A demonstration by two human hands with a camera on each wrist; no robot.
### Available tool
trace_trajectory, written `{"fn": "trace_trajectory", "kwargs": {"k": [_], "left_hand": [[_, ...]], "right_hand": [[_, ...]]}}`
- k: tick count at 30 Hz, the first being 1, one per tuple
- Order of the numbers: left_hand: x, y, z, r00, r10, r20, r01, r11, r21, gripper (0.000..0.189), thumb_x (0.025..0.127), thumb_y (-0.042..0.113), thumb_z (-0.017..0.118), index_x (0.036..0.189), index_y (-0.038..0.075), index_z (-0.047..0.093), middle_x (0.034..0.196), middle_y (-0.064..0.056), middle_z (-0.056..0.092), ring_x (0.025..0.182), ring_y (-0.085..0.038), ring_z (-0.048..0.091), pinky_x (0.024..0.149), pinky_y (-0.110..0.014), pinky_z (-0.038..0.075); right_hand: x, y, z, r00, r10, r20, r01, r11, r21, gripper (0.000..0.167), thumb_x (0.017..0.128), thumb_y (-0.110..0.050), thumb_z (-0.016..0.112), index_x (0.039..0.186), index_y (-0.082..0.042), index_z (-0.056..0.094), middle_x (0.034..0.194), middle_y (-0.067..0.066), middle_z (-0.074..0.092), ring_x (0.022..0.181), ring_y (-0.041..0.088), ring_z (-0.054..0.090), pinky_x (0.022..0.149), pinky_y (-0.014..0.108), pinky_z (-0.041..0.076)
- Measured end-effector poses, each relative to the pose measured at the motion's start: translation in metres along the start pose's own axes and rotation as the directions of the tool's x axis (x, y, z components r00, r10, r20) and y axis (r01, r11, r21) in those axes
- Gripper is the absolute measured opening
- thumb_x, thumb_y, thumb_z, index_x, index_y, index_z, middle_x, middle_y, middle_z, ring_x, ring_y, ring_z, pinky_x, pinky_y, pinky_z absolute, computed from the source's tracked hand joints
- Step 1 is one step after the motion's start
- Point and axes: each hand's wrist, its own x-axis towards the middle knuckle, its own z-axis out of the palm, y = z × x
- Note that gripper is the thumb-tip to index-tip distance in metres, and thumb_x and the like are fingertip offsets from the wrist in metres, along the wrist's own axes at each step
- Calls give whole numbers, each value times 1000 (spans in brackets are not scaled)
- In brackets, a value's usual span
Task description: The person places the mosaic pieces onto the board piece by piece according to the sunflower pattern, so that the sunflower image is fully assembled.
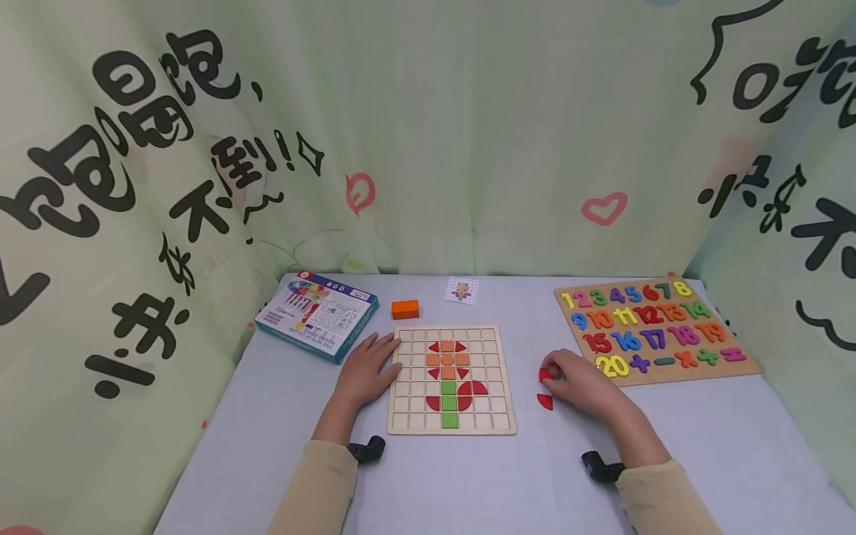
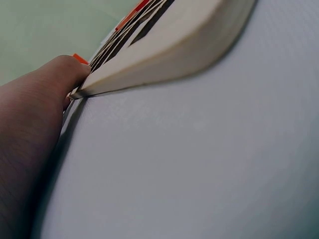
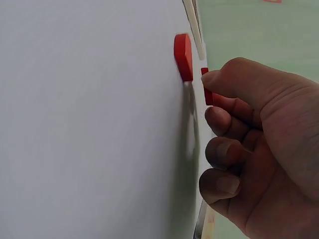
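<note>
A wooden grid board [image 1: 414, 420] lies mid-table, with orange squares, red triangles, red quarter-rounds and a column of green squares [image 1: 449, 403] set in it. My left hand [image 1: 366, 371] rests at the board's left edge with its fingers extended; in the left wrist view the thumb touches the board's rim [image 2: 149, 74]. To the right of the board, my right hand [image 1: 580, 380] pinches a small red block [image 3: 207, 87] between thumb and forefinger. A second red block, a quarter-round [image 1: 545, 401], lies on the table just below that hand.
A teal puzzle box [image 1: 317, 316] lies at the back left, beside an orange block [image 1: 405, 309]. Behind the board is a small pattern card [image 1: 461, 290]. A wooden number board [image 1: 658, 331] lies at the right, close to my right hand. Curtains enclose the white table.
</note>
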Motion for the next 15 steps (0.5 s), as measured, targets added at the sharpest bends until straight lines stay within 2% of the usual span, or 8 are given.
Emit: {"fn": "trace_trajectory", "kwargs": {"k": [6, 15], "left_hand": [[0, 0, -1, 1000, -7, 5, 7, 1000, -2, 59, 96, 52, 52, 152, 33, 40, 160, 10, 36, 152, -24, 23, 123, -51, 24], [0, 2, -2, 1000, -3, -1, 3, 1000, 3, 58, 96, 51, 52, 151, 34, 41, 160, 10, 36, 152, -24, 23, 122, -50, 25]], "right_hand": [[5, -17, 0, 1000, -14, -2, 14, 1000, -20, 33, 86, -26, 75, 111, -11, 63, 99, 4, 61, 92, 20, 55, 79, 36, 58], [9, -56, 9, 1000, -8, 0, 8, 999, 43, 34, 87, -25, 75, 114, -12, 61, 97, 2, 56, 93, 19, 53, 72, 27, 52]]}}
